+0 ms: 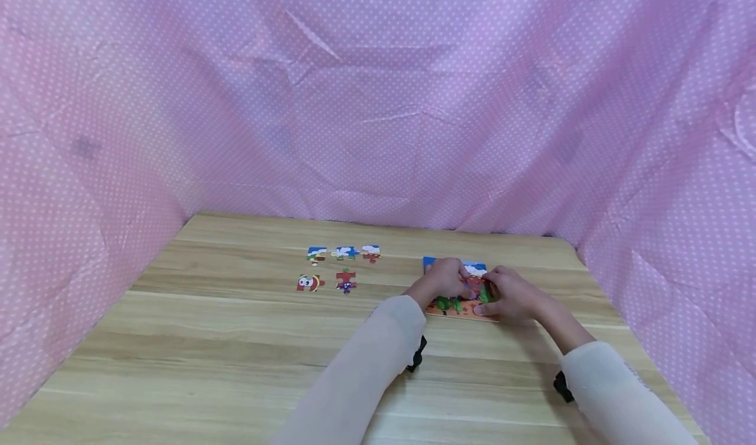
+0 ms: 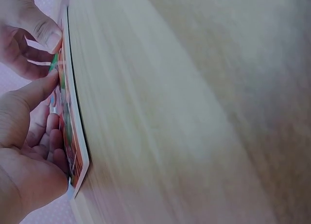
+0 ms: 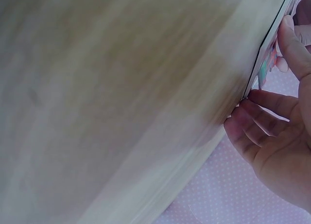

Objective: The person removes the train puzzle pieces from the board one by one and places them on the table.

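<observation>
On the right part of the table lies a flat jigsaw puzzle [image 1: 462,310], with blue sky at its far edge and orange ground at its near edge. Reaching over it from the left, my left hand [image 1: 447,277] presses the picture with its thumb and covers the middle. At the right edge my right hand [image 1: 514,295] has thumb and index finger around a puzzle piece [image 3: 265,71] with green and red on it, which looks slightly tilted up. The two thumbs are close together in the left wrist view. Much of the picture is hidden beneath both hands.
Left of the puzzle lie several loose pieces: a cloud piece [image 1: 345,253], a red-and-white one [image 1: 371,253], a face with big eyes [image 1: 308,283] and a red one [image 1: 346,279]. Pink dotted cloth [image 1: 378,104] hangs around the wooden table [image 1: 236,353].
</observation>
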A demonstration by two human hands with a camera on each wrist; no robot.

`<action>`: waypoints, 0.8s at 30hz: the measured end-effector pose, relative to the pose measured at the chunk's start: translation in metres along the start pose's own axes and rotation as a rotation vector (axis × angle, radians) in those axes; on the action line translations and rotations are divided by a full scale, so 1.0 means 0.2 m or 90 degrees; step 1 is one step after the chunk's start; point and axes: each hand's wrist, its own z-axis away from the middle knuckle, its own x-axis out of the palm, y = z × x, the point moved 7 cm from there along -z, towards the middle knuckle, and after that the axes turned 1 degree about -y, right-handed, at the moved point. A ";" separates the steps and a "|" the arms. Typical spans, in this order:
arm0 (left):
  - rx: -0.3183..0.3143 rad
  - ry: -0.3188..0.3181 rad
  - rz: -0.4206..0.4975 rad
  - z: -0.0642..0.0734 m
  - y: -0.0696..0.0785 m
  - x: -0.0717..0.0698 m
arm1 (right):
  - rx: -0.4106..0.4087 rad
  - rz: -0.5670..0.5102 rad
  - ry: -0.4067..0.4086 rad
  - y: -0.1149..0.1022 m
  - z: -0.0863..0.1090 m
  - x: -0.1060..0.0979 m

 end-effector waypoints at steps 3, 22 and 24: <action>0.001 0.009 -0.004 0.00 -0.01 -0.01 | -0.007 0.001 -0.001 -0.01 -0.01 0.01; 0.013 0.050 0.070 -0.02 -0.01 0.00 | -0.008 -0.005 0.004 0.00 -0.02 0.01; 0.017 0.051 0.075 -0.02 -0.01 0.00 | -0.013 -0.003 0.010 0.00 -0.02 0.00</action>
